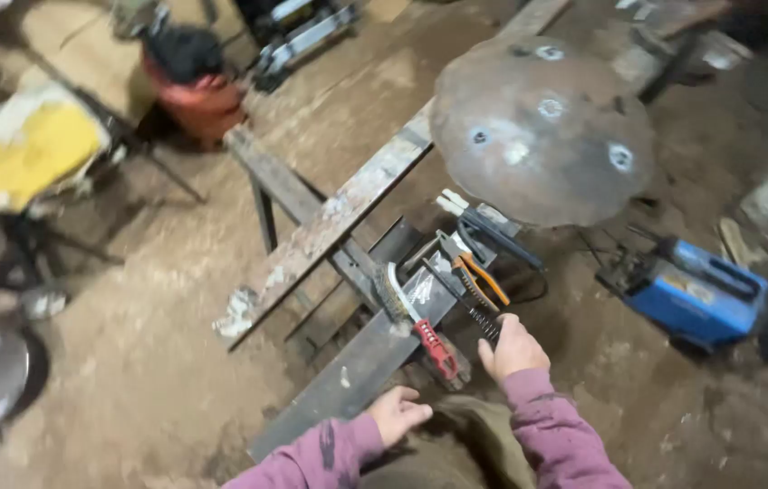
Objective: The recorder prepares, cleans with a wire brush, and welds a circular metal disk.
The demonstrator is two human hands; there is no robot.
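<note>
Presently, right hand: closed around the spring-coiled handle of a chipping hammer, its head lying beside orange-handled pliers on the flat steel bar. Left hand: fingers curled loosely, holding nothing, resting at the bar's near end. Wire brush, red grip: lying untouched across the bar between the hands. Rusty steel disc: propped above, several spots ground to bright metal, the remaining surface rusty. Blue welding machine: on the dirt floor, right.
</note>
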